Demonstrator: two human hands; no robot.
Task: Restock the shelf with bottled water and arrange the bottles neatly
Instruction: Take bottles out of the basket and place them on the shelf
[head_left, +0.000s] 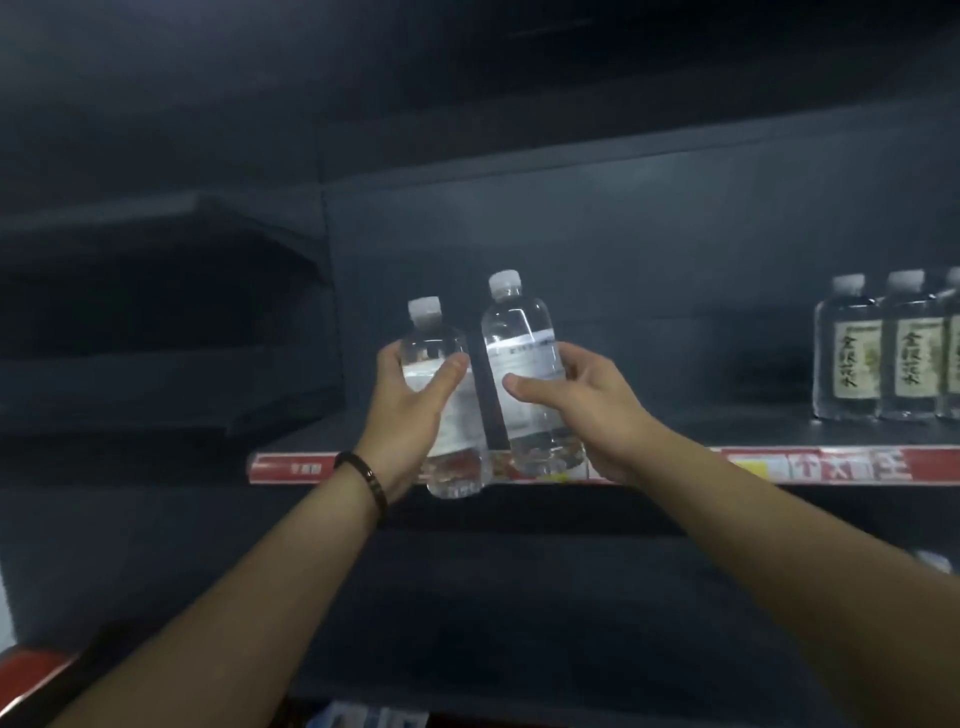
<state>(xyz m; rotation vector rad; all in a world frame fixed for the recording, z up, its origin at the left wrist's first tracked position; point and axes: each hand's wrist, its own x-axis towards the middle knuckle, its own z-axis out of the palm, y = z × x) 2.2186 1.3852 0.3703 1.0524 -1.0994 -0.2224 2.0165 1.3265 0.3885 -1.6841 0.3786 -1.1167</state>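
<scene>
Plastic bottles of clear water with white caps were held up, one in each hand, in front of the red price strip that ran along the front edge of the dark shelf. The left hand gripped the left bottle round its middle, thumb laid across the pale label and fingers curled behind it. The base of this bottle hung just below the strip. The right hand clamped the right bottle in the same way, thumb pressed on the label and fingers wrapped round the far side. This bottle sat higher, its base overlapping the strip. Both bottles leaned slightly, tops to the left, with a narrow gap between them, and neither stood on the shelf board. A dark bracelet circled the left wrist, just below the strip's left end. Above the strip's right end, well apart from the hands, a row of stocked bottles stood upright on the board, side by side and touching, their greenish labels facing out. The last one was cut off by the frame edge.
</scene>
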